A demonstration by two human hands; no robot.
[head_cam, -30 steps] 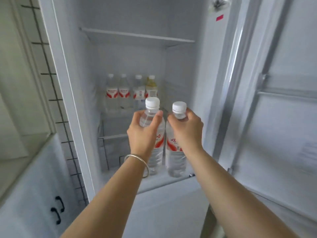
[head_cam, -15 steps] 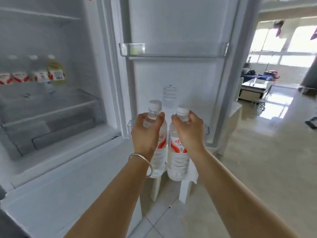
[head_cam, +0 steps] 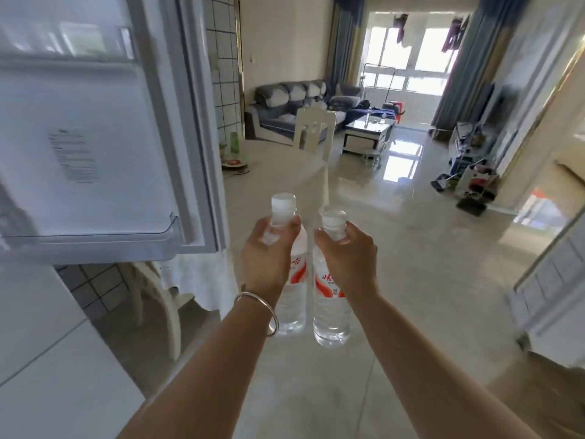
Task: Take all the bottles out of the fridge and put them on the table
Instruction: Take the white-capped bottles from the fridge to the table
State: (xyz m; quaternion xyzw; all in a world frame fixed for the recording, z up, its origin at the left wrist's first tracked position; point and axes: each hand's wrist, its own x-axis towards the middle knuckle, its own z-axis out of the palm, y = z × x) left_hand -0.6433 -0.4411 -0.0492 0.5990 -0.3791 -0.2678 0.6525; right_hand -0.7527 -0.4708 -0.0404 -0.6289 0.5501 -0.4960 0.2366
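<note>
Fridge door [head_cam: 95, 137] fills your left side, swung open, with a printed label on its inner panel and a clear shelf rail along its lower edge. Just right of it, your left hand [head_cam: 266, 258], a silver bangle [head_cam: 258, 312] on the wrist, is closed around the neck of one water bottle [head_cam: 292, 289]. Beside it, your right hand [head_cam: 348, 258] grips a second water bottle [head_cam: 330, 312] the same way. Both bottles hang upright in the air, near each other, above the tiled floor [head_cam: 411, 296]. Beyond them stands the table [head_cam: 272, 166] with a pale chair [head_cam: 313, 131] at its far edge.
</note>
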